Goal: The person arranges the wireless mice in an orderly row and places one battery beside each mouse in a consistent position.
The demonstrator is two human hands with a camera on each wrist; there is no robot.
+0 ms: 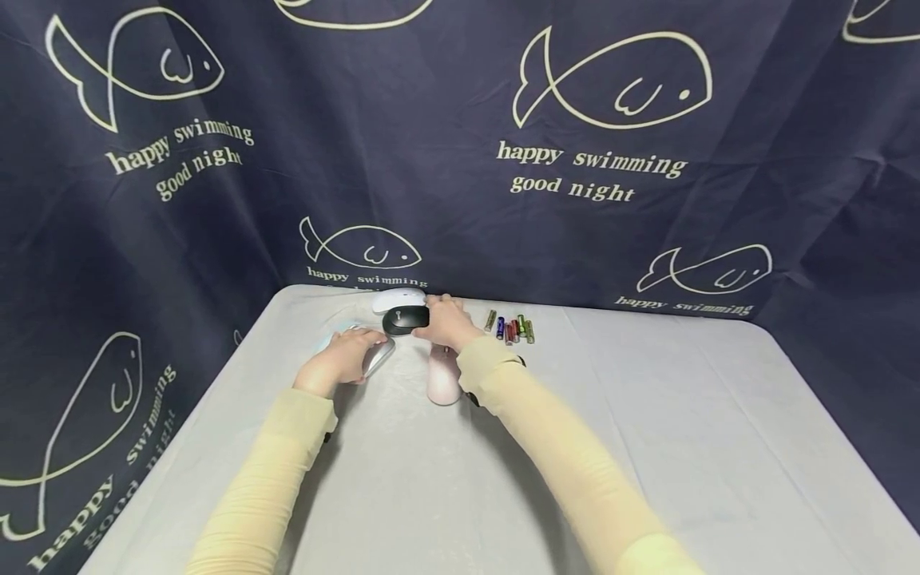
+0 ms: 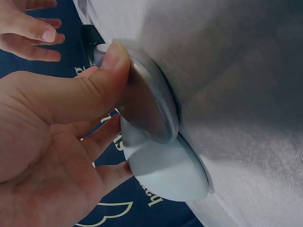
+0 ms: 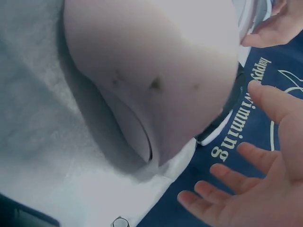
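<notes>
My left hand (image 1: 343,358) grips a grey computer mouse (image 2: 149,104) on the left part of the table, the thumb on its near side. Beside it, a light blue mouse (image 2: 168,170) lies close to the other fingers of that hand. My right hand (image 1: 449,322) is above the far end of a pink mouse (image 1: 443,382), its fingers spread and holding nothing in the right wrist view. Next to those fingers sits a black mouse (image 1: 402,320), partly covered by the hand in the head view. Behind it lies a white mouse (image 1: 398,299).
Several small coloured batteries (image 1: 512,328) lie in a group right of my right hand. The table (image 1: 647,447) has a pale grey cloth. A dark blue curtain (image 1: 446,160) with fish drawings hangs behind and at the sides.
</notes>
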